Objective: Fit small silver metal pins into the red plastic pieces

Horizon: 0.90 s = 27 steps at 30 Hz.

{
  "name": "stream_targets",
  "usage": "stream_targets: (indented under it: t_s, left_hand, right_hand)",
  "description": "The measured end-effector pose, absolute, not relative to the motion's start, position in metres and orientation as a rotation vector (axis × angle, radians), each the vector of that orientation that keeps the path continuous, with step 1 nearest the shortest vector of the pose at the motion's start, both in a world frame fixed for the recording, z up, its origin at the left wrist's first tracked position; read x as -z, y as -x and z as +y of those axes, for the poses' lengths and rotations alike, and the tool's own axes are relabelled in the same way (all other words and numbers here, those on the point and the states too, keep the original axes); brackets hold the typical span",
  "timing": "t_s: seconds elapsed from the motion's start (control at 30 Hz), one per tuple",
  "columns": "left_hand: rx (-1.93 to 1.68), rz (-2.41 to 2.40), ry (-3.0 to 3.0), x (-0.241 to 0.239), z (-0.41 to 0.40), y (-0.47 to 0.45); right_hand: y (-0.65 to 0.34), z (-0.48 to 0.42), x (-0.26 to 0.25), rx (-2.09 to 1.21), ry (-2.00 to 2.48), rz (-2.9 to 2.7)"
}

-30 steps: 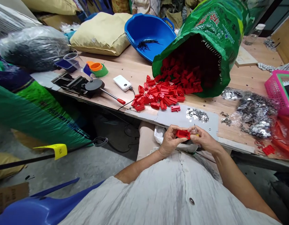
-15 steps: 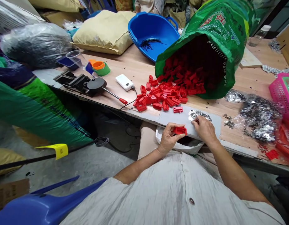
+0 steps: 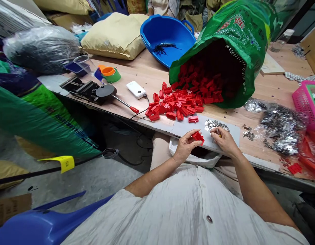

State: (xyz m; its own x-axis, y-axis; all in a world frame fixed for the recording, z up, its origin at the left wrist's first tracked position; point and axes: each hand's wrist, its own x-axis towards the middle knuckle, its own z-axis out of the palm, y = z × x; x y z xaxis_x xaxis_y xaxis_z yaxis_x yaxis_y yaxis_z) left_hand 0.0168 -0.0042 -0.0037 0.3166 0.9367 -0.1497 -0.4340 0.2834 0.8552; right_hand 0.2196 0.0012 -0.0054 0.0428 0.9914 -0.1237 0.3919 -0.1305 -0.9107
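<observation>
Between the thumb and fingers of my left hand (image 3: pixel 185 146) is a red plastic housing (image 3: pixel 198 137), tilted with an open side showing. My right hand (image 3: pixel 226 141) is closed in a pinch just to its right, apart from the housing. A small silvery metal piece (image 3: pixel 211 133) shows at its fingertips, its exact shape too small to make out. Something thin and yellowish shows by the fingers. Right behind this hand, a pile of small metal pieces (image 3: pixel 216 124) lies on a grey sheet (image 3: pixel 181 128). A single red housing (image 3: pixel 193 119) lies on the sheet's back edge.
Many red housings (image 3: pixel 178 103) spill from a green sack (image 3: pixel 259 44). A blue basin (image 3: pixel 170 32) stands behind. To the left are a white power bank (image 3: pixel 136 89) with a cable and a black clamp-like device (image 3: pixel 105 91). Bagged metal pieces (image 3: pixel 282 126) lie right.
The red housing has turned in my left hand and now sits more tilted. My right hand has shifted slightly off the metal pile, its fingertips pinched on a small piece.
</observation>
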Motion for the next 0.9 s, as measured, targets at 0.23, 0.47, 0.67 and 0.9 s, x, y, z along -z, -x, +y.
stream_targets:
  t_s: [0.23,0.47,0.67,0.9]
  left_hand:
    - [-1.005,0.728,-0.848,0.007,0.002,-0.023]
    - [-0.993,0.668,-0.976,0.004,-0.002,-0.025]
    - [-0.991,0.683,-0.859,0.006,-0.002,-0.028]
    - [-0.946,0.612,-0.602,-0.001,-0.002,-0.026]
  right_hand:
    - [-0.210,-0.013,-0.023,-1.428,1.424,-1.323]
    - [-0.204,-0.022,-0.029,-1.415,1.435,-1.405]
    - [-0.200,-0.028,-0.024,-1.373,1.465,-1.339]
    - [-0.201,-0.033,-0.033,-1.437,1.403,-1.273]
